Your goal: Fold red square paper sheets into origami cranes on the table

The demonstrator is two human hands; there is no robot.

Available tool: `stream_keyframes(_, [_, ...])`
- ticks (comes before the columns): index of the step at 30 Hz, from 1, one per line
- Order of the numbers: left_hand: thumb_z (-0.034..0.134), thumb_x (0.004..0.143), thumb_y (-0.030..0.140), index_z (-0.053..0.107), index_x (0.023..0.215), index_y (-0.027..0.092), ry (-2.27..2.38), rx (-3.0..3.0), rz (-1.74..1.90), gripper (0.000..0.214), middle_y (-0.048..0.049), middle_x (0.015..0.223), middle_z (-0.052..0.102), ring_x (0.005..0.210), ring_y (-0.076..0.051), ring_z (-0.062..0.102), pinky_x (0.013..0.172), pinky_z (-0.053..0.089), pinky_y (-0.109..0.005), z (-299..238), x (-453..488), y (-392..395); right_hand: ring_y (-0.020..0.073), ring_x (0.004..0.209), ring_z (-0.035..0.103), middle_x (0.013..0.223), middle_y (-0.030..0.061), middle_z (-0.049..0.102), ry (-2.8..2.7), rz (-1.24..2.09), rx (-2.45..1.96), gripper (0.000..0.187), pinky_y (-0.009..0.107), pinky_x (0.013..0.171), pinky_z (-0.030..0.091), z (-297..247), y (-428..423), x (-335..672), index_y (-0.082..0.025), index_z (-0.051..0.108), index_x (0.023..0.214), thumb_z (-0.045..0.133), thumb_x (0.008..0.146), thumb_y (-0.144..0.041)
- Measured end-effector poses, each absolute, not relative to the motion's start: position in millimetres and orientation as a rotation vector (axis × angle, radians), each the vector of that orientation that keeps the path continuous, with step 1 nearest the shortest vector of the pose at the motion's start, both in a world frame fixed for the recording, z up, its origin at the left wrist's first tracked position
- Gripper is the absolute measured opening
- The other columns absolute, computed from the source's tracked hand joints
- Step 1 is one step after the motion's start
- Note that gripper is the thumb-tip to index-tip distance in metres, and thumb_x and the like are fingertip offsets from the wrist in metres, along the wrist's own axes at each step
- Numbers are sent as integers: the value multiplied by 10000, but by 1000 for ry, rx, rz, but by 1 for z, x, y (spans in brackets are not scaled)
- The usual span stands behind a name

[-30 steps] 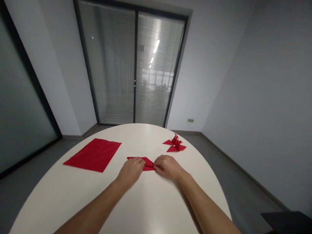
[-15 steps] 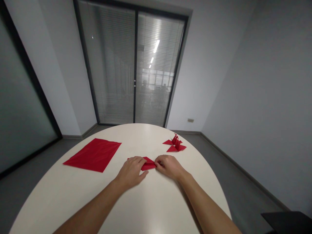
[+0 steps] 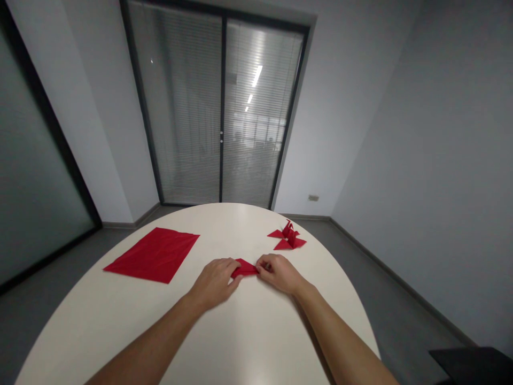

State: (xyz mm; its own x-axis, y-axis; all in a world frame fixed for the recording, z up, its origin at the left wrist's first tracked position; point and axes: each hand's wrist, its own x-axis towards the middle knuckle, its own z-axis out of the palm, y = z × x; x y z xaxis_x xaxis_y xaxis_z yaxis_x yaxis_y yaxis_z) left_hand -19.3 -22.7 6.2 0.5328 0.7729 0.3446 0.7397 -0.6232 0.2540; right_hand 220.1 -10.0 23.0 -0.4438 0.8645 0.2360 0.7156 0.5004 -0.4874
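A small folded piece of red paper (image 3: 245, 268) lies on the white table between my hands. My left hand (image 3: 215, 279) covers its left part, with fingers over the top and the thumb at its near edge. At the right tip, my right hand (image 3: 277, 272) pinches the paper between thumb and fingers. Both hands rest low, close to the table surface. The paper's left end is hidden under my left hand, and its pinched tip is partly hidden by my right fingers.
A flat red sheet of paper (image 3: 154, 255) lies to the left on the round white table (image 3: 248, 331). Red origami cranes (image 3: 289, 238) stand close together at the back right. A dark chair part (image 3: 473, 363) shows at the lower right, beyond the table's edge.
My left thumb has moved in against the near edge of the folded paper, and less of the paper shows. My right hand keeps its pinch at the tip.
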Motion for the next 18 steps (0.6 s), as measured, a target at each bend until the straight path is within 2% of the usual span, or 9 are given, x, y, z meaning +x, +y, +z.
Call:
stream_keyframes(5, [437, 1008, 292, 658, 1060, 202, 1358, 2675, 690, 243, -59, 1001, 715, 928, -222, 656, 838, 474, -340, 7, -20, -20, 174, 777, 632, 901, 39, 734, -2356, 422, -1237, 180, 255, 696, 440, 26, -12, 220, -205, 750, 1003, 679, 856, -281])
stream_keyframes(11, [403, 1029, 306, 676, 1066, 207, 1389, 2664, 659, 293, -65, 984, 722, 918, -223, 664, 833, 479, -341, 10, -19, -20, 182, 812, 642, 918, 45, 746, -2353, 375, -1253, 160, 263, 720, 447, 22, -9, 220, -204, 753, 969, 616, 904, -256])
stream_keyframes(15, [535, 971, 365, 662, 1102, 207, 1355, 2675, 665, 241, -71, 1045, 716, 966, -238, 659, 880, 481, -355, 10, -19, -22, 188, 821, 649, 941, 49, 756, -2328, 386, -1291, 189, 265, 717, 445, 20, -7, 221, -206, 756, 985, 584, 927, -260])
stream_keyframes(18, [597, 926, 297, 655, 1139, 202, 1342, 2704, 668, 240, -74, 1097, 714, 1005, -246, 651, 917, 477, -368, 8, -19, -21, 185, 810, 648, 934, 45, 757, -2293, 416, -1293, 197, 264, 715, 445, 18, -5, 222, -206, 752, 982, 567, 938, -254])
